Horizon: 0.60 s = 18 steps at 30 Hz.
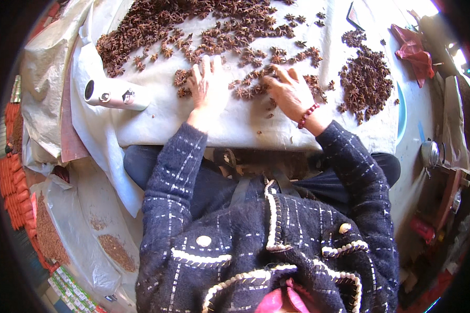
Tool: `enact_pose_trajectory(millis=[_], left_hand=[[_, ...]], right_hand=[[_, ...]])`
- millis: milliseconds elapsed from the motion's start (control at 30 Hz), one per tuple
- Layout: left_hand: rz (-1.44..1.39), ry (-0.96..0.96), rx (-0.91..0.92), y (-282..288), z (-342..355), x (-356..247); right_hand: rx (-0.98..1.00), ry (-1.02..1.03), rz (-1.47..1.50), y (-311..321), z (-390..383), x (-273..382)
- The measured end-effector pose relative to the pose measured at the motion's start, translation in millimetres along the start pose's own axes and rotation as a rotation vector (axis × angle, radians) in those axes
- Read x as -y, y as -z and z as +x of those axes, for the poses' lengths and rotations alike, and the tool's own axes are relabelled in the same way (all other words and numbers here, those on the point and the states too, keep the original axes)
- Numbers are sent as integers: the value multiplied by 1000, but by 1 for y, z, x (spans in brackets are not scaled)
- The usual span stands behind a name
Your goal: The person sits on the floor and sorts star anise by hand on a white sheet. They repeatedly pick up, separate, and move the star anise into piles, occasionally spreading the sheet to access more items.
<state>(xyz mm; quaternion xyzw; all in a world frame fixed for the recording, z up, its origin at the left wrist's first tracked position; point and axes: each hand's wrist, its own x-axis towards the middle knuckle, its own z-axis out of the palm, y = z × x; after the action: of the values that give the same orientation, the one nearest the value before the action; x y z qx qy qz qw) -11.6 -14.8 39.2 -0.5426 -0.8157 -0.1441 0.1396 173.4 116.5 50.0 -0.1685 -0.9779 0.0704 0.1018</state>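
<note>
**Browns on white, navy in check**

The star anise (203, 26) was dark reddish-brown on a white sheet (235, 125). The jacket sleeves (172, 172) were navy with a thin white check and cream braided trim. A red bead bracelet (308, 116) circled one wrist. A white bottle (115, 95) lay nearby.

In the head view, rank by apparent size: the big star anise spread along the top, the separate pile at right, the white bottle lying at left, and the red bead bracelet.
1. Big star anise spread.
2. Separate pile.
3. White bottle, clearly smaller than the pile.
4. Red bead bracelet, on the right hand wrist.
</note>
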Motion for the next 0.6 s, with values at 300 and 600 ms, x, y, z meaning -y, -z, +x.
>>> enact_pose_trajectory(millis=[300,600], left_hand=[[-86,-45,18,-15,49,12],[-12,-212,118,-30,55,33]], right_hand=[[-143,-30,46,-9,71,-31],[32,227,175,-7,68,-57]])
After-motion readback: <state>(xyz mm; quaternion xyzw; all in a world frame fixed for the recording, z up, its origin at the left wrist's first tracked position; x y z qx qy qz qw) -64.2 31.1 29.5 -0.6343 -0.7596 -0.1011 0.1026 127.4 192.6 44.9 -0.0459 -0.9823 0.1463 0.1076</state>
